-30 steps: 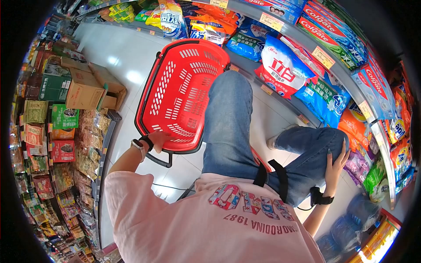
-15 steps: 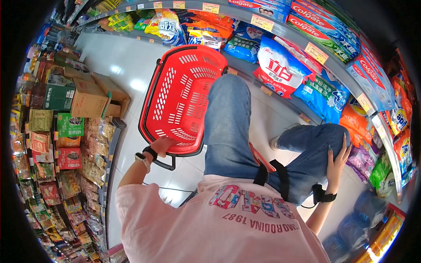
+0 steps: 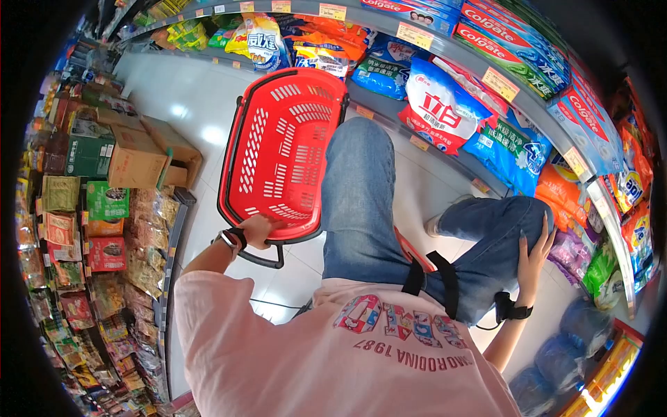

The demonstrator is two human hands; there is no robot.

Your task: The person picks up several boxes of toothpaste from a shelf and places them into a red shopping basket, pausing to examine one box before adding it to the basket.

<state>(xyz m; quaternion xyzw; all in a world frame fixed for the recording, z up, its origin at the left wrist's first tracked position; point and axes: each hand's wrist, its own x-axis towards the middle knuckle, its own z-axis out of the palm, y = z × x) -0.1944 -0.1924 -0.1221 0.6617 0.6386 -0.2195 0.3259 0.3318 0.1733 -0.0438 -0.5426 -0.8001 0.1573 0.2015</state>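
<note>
An empty red plastic basket (image 3: 244,153) with black handles stands on the floor at left of centre, beside my bent knee. My left hand (image 3: 258,231) grips its near rim, fingers over the edge, with a watch and a black band at the wrist. My right hand (image 3: 533,258) lies spread on my other knee (image 3: 514,215), fingers apart and holding nothing. A black strap with a small device is on that wrist.
Shelves of snack packets (image 3: 108,254) line the left, with cardboard boxes (image 3: 135,156) beside them. Curving along the top and right, a shelf holds detergent bags (image 3: 445,104) and toothpaste boxes (image 3: 486,31). Large water bottles (image 3: 559,361) stand at lower right.
The basket has shifted slightly left and turned a little, with my left hand still on its rim. My left wrist has rotated, showing more of the watch. My right hand stays on the knee.
</note>
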